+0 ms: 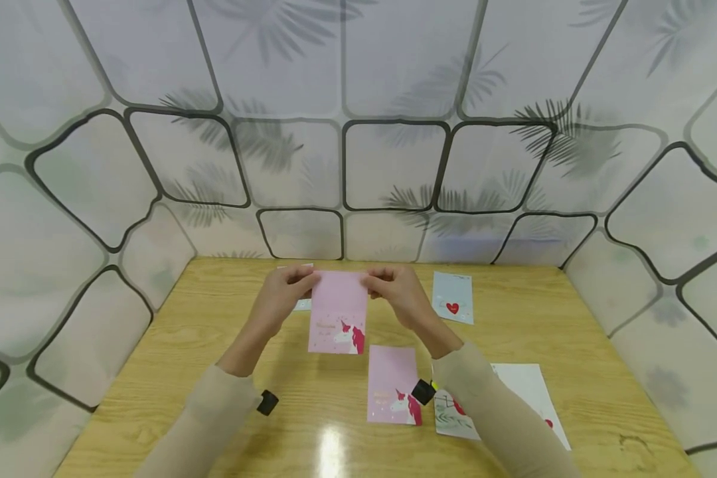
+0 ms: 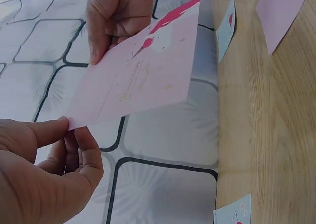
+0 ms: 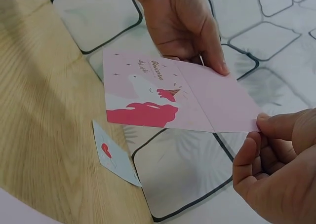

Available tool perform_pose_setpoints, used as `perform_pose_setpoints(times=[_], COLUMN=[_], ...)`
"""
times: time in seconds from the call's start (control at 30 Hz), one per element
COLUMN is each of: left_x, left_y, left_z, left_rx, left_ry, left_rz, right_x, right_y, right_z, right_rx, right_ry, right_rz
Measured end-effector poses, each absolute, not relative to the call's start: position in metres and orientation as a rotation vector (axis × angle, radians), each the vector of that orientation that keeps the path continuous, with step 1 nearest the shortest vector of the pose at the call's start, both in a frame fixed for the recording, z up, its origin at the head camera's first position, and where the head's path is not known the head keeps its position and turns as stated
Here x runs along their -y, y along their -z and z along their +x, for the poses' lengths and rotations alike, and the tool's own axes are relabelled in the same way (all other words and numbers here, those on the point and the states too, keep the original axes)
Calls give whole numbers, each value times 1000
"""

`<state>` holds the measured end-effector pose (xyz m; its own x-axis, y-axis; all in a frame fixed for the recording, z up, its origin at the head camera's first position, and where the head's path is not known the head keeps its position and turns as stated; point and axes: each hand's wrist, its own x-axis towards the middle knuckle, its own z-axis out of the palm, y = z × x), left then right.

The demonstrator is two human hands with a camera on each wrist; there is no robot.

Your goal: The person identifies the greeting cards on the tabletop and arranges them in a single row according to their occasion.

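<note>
Holding the pink unicorn card (image 1: pixel 338 309) well calls for light, even pinches: the left hand (image 1: pixel 279 295) and right hand (image 1: pixel 401 292) each grip one corner of its plain end. It is raised above the worktop (image 1: pixel 203 345), beyond and left of the lying pink card (image 1: pixel 390 375). Matched tension should avoid twisting it along the crease (image 3: pixel 194 96).

head cam's up high, looking forward and down over most of the counter (image 1: pixel 203 372) to the patterned backdrop (image 1: pixel 394 166). wrist cams are way closer and rolled sideways: left one's right behind the left grip (image 2: pixel 52 179), right one behind the right grip (image 3: pixel 289 172). both share the held pink card (image 2: pixel 143 76), from opposite sides.
</note>
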<state>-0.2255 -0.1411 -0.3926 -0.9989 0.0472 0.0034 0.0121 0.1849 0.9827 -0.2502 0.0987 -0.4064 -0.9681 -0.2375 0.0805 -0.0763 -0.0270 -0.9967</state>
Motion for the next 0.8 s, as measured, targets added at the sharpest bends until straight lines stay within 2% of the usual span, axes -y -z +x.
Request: perform_pose_setpoints(times=[0.23,0.8], left_x=[150,158], left_y=[393,414], left_z=[-214,-197], left_rx=[-2423,-2431], left_ry=[-1927,-1861], left_rz=[80,-28], right_x=[-97,-88], right_y=[406,420], right_z=[-240,-225], right_rx=[-2057,-2211], right_ry=[2125,1886], right_rz=[-394,-298])
